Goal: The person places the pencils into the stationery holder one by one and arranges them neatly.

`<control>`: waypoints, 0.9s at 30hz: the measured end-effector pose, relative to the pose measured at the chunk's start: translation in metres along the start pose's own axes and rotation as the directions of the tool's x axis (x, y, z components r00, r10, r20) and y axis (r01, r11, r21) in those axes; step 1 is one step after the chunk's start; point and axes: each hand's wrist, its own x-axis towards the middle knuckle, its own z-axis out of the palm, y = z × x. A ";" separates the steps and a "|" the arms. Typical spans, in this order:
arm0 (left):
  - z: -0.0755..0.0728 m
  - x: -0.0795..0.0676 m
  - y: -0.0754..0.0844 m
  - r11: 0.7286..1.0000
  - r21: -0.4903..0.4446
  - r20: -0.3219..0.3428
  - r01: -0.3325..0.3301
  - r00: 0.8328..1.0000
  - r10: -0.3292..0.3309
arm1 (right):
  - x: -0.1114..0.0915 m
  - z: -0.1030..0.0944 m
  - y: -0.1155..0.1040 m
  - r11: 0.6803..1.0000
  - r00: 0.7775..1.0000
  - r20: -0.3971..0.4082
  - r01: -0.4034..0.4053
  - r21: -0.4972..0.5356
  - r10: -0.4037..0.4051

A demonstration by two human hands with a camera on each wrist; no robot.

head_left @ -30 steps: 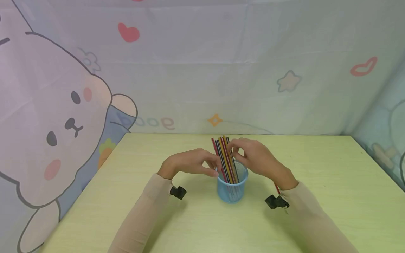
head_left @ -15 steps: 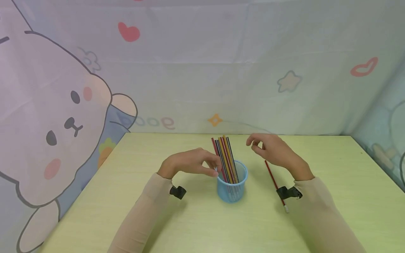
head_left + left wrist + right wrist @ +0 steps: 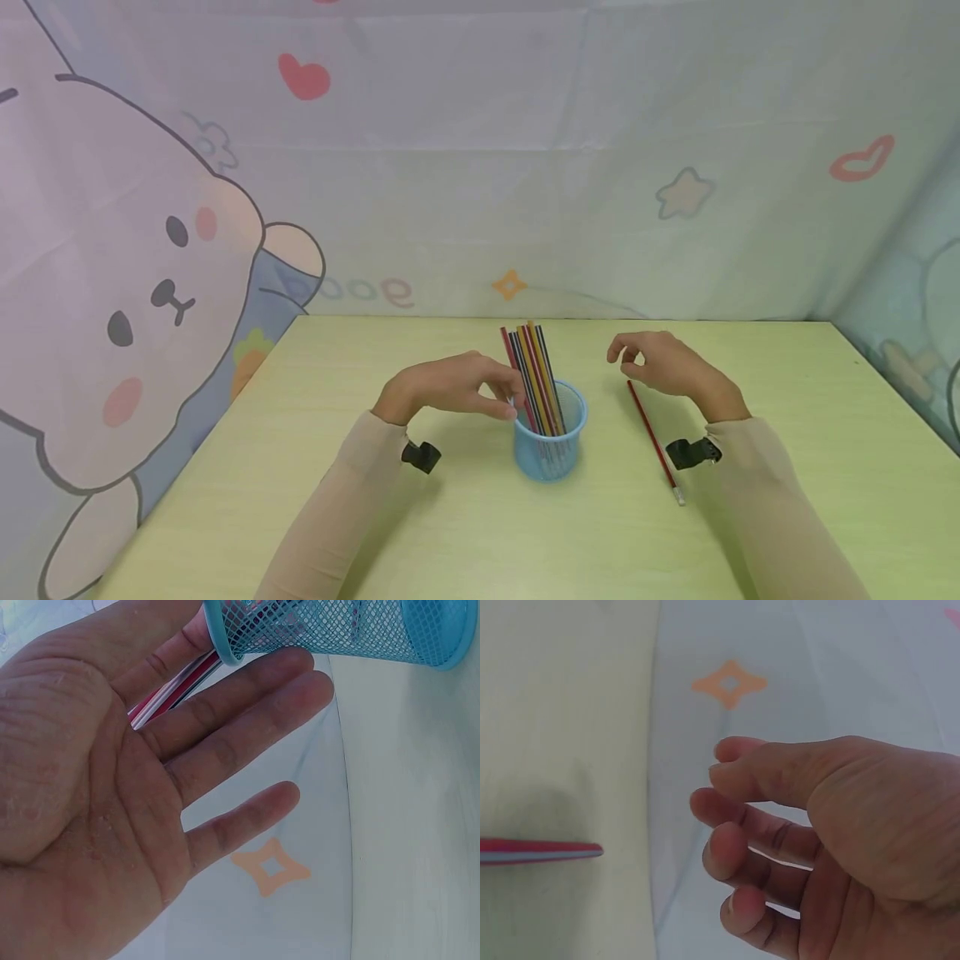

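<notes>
A light blue mesh pencil cup (image 3: 547, 458) stands upright on the table, with several striped pencils (image 3: 534, 375) leaning in it. My left hand (image 3: 457, 383) is at the cup's left rim, its thumb and fingers right beside the pencils. In the left wrist view the fingers (image 3: 232, 746) of that hand stretch out, relaxed, by the mesh cup wall (image 3: 322, 630). My right hand (image 3: 663, 362) hovers over the table to the right of the cup, fingers loosely bent and holding nothing. Below it, a red pencil (image 3: 651, 429) lies on the tabletop, its white eraser end toward me.
The pale yellow table (image 3: 480, 533) ends at the back against a printed cloth backdrop (image 3: 480, 167). Small black wrist cameras (image 3: 422, 457) sit on both sleeves. A dark cable (image 3: 954, 400) hangs at the far right edge.
My right hand has moved away from the pencils in the cup, to the right and above the table. The red pencil, earlier mostly hidden under that arm, is now visible. My left hand has stayed put.
</notes>
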 end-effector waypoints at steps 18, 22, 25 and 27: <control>0.000 0.000 0.001 1.000 -0.021 0.001 0.010 1.000 -0.010 | -0.005 0.017 0.019 0.952 0.906 0.353 -0.286 0.108 0.232; 0.000 0.000 0.000 1.000 -0.012 0.002 0.007 1.000 -0.007 | -0.003 0.023 0.017 0.961 0.912 0.342 -0.267 0.074 0.227; 0.000 0.001 -0.001 1.000 -0.010 0.003 0.006 1.000 -0.006 | -0.001 0.026 0.013 0.969 0.919 0.327 -0.244 0.035 0.220; 0.001 0.001 -0.001 1.000 -0.011 0.003 0.002 1.000 -0.002 | 0.000 0.028 0.011 0.973 0.924 0.316 -0.231 0.015 0.214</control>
